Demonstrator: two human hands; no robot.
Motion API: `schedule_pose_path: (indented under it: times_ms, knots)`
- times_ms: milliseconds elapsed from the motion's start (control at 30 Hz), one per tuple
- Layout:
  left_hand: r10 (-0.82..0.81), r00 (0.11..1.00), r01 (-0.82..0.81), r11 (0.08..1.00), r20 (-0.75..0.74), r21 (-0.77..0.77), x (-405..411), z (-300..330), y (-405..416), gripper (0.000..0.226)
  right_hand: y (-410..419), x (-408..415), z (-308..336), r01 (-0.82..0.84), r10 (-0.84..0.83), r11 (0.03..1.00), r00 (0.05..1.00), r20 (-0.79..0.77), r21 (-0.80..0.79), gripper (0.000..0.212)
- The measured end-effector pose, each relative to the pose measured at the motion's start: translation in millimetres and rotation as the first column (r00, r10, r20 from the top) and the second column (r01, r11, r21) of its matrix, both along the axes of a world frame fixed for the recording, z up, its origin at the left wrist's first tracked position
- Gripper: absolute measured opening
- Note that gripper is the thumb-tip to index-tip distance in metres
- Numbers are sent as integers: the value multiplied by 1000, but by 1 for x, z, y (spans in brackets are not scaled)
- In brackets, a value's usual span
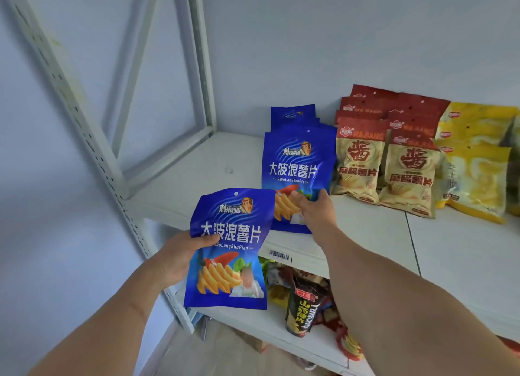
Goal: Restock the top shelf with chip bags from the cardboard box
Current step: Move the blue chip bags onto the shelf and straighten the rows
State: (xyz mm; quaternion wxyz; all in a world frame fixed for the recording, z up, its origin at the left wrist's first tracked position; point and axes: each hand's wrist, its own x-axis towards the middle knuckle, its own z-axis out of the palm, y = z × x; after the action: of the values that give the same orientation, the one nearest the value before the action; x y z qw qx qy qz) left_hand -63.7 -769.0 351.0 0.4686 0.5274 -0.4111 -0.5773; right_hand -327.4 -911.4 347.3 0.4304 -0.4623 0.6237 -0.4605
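Blue chip bag (229,249) was gripped by left hand (180,259) in front of top shelf (202,167); second blue bag (292,173), standing on shelf at 1 o'clock of first, was pinched at lower edge by right hand (313,211); red-and-beige bags (385,164) were ranged at 3 o'clock.

Bright, even, bluish-white light; soft shadows only.
Wide-angle bend on the shelf upright (92,139); mild overall softness, forearms blurred at bottom edge; no glare.

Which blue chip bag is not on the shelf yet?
The blue bag in the left hand; it hangs before the shelf edge, the others stand on top.
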Motion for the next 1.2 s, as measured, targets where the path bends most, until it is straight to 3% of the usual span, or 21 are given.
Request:
schedule_pose_path:
  times_ms: [233, 433, 567, 867, 1033, 1200]
  knots:
    - [20, 1000, -20, 1000, -20, -1, 12, 6, -41, 105, -39, 17, -6, 85, -85, 996, 996, -22, -29, 41]
    - [23, 999, -23, 1000, -33, -15, 8, 24, -84, 81, -59, 19, -7, 82, -82, 996, 997, -14, -24, 51]
    - [-1, 999, 1, 1000, -35, -10, -11, 40, -113, 37, -62, 13, -3, 52, -52, 999, 999, 13, -6, 56]
    - [-34, 999, 34, 999, -18, 18, -35, 35, -136, 38, -57, -13, 6, 59, -60, 998, 998, -23, -37, 53]
    - [25, 997, -26, 1000, 67, 3, -48, 27, -153, 40, -47, -29, 12, 109, -112, 994, 974, -196, -26, 52]
    - [159, 975, -142, 983, 156, -114, -77, 27, -174, 34, -29, -33, 13, 71, -152, 976, 899, -411, -207, 57]
